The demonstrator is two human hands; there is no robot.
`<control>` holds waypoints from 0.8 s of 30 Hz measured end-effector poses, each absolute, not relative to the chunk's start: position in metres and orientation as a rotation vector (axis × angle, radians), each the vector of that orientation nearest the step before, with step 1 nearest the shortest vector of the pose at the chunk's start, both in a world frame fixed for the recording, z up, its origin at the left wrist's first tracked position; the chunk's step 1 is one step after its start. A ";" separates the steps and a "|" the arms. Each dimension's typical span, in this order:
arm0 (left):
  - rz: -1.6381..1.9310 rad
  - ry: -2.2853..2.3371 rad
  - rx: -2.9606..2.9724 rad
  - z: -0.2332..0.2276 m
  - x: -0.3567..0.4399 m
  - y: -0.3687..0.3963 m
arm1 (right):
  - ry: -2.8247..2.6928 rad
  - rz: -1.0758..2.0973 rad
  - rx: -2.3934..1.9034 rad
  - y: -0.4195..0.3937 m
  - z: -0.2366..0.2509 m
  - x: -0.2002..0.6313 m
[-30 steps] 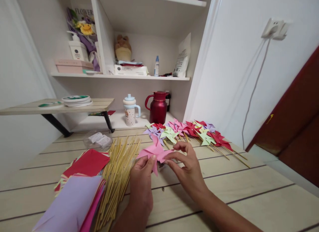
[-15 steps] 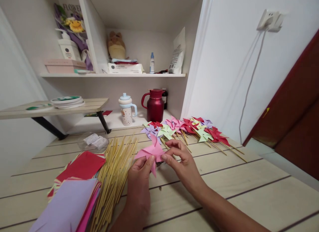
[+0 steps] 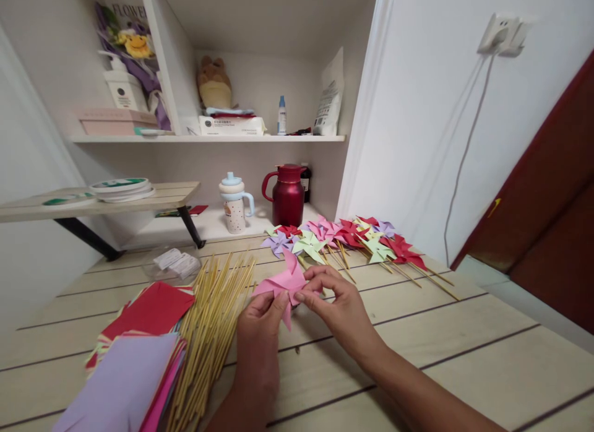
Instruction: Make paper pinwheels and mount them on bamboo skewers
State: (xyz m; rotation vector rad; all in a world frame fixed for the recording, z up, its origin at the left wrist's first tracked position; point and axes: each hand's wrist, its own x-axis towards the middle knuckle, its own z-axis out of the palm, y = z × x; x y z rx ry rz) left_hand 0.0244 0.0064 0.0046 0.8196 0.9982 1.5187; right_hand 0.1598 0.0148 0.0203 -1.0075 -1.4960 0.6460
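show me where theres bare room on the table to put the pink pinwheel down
Bare planks lie right of the right hand, below the finished pinwheels. Crowded: bamboo sticks and paper sheets fill the left; both hands hold the pink pinwheel, the left hand beside the sticks.

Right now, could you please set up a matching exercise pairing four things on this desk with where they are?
Things:
1. pink paper pinwheel
2. bundle of bamboo sticks
3. dark red thermos jug
4. finished coloured pinwheels

Places:
A. back of the desk, under the shelf
B. spread along the right wall
C. between the left hand and right hand
D. beside the stacked paper sheets

Pairs: 1-C, 2-D, 3-A, 4-B
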 end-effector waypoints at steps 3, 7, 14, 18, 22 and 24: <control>1.516 1.012 0.821 0.006 0.025 0.005 | -1.479 0.645 -1.012 0.015 0.020 0.160; 1.499 1.026 0.813 0.009 0.026 0.003 | -1.445 0.676 -1.029 0.014 0.021 0.160; 1.514 1.021 0.778 0.009 0.026 0.005 | -1.344 0.733 -0.939 0.014 0.021 0.164; 1.548 1.022 0.768 0.009 0.025 0.008 | -1.274 0.771 -0.937 0.017 0.022 0.169; 1.518 1.034 0.787 0.007 0.024 0.009 | -1.222 1.061 -0.949 0.021 0.024 0.173; 1.514 1.042 0.790 0.006 0.025 0.009 | -1.204 1.189 -0.946 0.023 0.026 0.175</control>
